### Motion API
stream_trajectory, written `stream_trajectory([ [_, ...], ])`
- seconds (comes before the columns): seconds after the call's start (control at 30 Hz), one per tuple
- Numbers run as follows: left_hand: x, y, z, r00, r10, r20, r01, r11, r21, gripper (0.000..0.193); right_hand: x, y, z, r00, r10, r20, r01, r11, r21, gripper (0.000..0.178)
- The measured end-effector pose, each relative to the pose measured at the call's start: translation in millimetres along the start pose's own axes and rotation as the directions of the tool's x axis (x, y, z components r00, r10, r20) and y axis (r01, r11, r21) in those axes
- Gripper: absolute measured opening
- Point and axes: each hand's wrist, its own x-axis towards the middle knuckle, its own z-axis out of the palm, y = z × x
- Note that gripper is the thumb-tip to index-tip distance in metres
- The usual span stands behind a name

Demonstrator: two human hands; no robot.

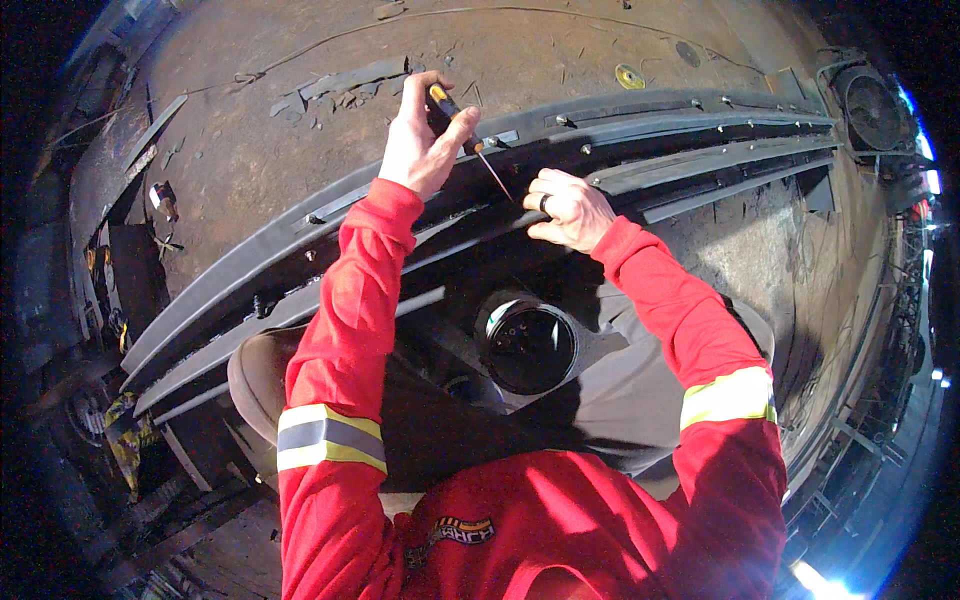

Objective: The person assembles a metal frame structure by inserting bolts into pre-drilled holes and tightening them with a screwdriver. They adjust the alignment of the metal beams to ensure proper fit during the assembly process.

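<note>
My left hand (425, 145) is wrapped round the black and yellow handle of a screwdriver (495, 178). Its thin shaft slants down and right to a long, curved dark metal frame (400, 208) lying across in front of me. Beside the shaft's tip, my right hand (568, 212) has its fingers curled in at the frame's inner strip, with a dark ring on one finger. What those fingertips pinch is hidden in shadow. Several bolts (586, 149) stick up along the frame's rails.
A yellow disc (629, 76) and dark flat scraps (355, 78) lie on the dirty brown floor beyond the frame. A round black fan-like unit (870, 108) stands at the far right end. Between my legs is a dark cylinder (530, 347). Metal pieces (155, 130) lie at left.
</note>
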Motion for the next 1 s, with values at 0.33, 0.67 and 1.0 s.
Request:
stream_trajectory([
  [0.33,13.1,4.5,2.4,0.988,-0.098,0.117,0.084,0.989,0.122,0.045,0.0,4.0,0.2,1.000,0.004,0.010,-0.005,1.000,0.005,0.025],
  [0.67,16.5,-16.9,0.8,0.982,-0.188,0.017,0.189,0.981,-0.051,0.043,-1.7,4.3,0.3,1.000,0.024,-0.017,-0.023,0.995,0.101,0.025],
  [1.0,14.2,-14.8,0.8,0.991,-0.135,0.023,0.135,0.991,-0.005,0.042,-1.3,4.1,1.2,0.999,0.032,-0.032,-0.028,0.992,0.120,0.025],
])
